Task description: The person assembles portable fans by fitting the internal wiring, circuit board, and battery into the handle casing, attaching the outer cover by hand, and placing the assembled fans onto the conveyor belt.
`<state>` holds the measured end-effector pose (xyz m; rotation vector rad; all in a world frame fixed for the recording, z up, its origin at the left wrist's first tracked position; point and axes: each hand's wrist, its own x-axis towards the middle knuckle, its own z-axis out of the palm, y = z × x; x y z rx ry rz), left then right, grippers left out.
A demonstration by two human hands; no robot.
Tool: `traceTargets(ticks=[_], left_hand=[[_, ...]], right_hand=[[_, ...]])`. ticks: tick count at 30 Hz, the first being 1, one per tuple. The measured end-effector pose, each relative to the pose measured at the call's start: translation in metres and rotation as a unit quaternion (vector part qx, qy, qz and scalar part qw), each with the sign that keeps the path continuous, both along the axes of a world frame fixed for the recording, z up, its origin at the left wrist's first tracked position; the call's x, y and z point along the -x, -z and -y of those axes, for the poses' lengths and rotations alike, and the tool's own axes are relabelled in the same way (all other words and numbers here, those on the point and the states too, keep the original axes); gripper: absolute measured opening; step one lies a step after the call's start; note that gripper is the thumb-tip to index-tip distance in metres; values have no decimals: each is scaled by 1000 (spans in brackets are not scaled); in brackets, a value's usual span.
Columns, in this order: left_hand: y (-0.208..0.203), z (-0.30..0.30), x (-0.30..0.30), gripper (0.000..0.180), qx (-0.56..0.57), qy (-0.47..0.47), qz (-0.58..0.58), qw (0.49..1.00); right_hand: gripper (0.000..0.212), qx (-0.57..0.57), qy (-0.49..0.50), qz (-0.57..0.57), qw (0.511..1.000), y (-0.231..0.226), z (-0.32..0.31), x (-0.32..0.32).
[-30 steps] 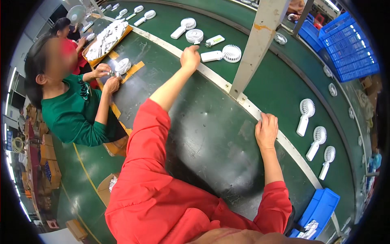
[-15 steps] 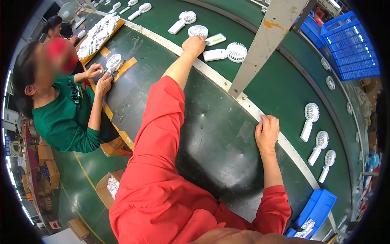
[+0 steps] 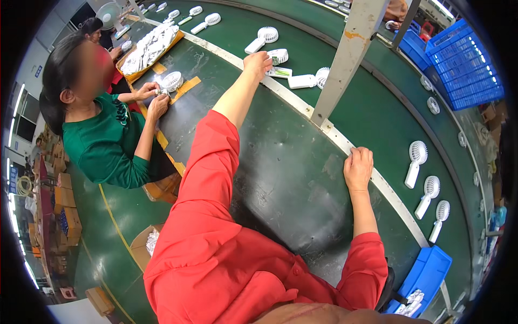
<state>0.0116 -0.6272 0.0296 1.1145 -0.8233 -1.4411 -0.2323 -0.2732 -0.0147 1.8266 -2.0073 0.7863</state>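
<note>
My left hand [image 3: 257, 65] reaches over the pale metal rail [image 3: 334, 133] to the green conveyor belt. Its fingers are closed at the edge of a white handheld fan [image 3: 279, 55]; the fingertips are partly hidden. Right beside it lies an opened fan handle [image 3: 279, 72] with green showing inside. Another white handheld fan [image 3: 302, 81] lies to the right, its head partly behind a metal post. My right hand [image 3: 358, 168] rests on the rail with loosely bent fingers and nothing in it.
An upright metal post [image 3: 345, 59] stands between my hands. Several white fans [image 3: 417, 156] lie along the belt at right. A blue bin [image 3: 426, 275] with white parts sits by my right elbow. At left, a co-worker in green [image 3: 102, 140] handles a fan on the dark table [image 3: 280, 173].
My left hand has shifted from the top of a fan to its near-left side. The view has turned slightly, while my right hand stays on the rail.
</note>
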Motion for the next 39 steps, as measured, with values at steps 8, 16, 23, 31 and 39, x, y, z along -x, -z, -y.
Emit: traceTargets(ticks=[8, 16, 23, 31, 39], left_hand=[[9, 14, -5, 17, -4, -10, -182, 983], [-69, -109, -36, 16, -74, 198, -213, 954], [-93, -241, -41, 27, -148, 387, -218, 884], [-51, -317, -13, 25, -154, 542, -207, 800], [1, -379, -8, 56, 307, 333, 387, 803]], right_hand=[[21, 5, -9, 9, 1000, -3, 4, -4], [24, 14, 0, 2, 1000, 1, -6, 0], [28, 33, -52, 238, 969, -8, -28, -40], [53, -82, -177, 824, 533, -32, -127, -105], [47, 94, -13, 727, 680, -38, -187, -60]])
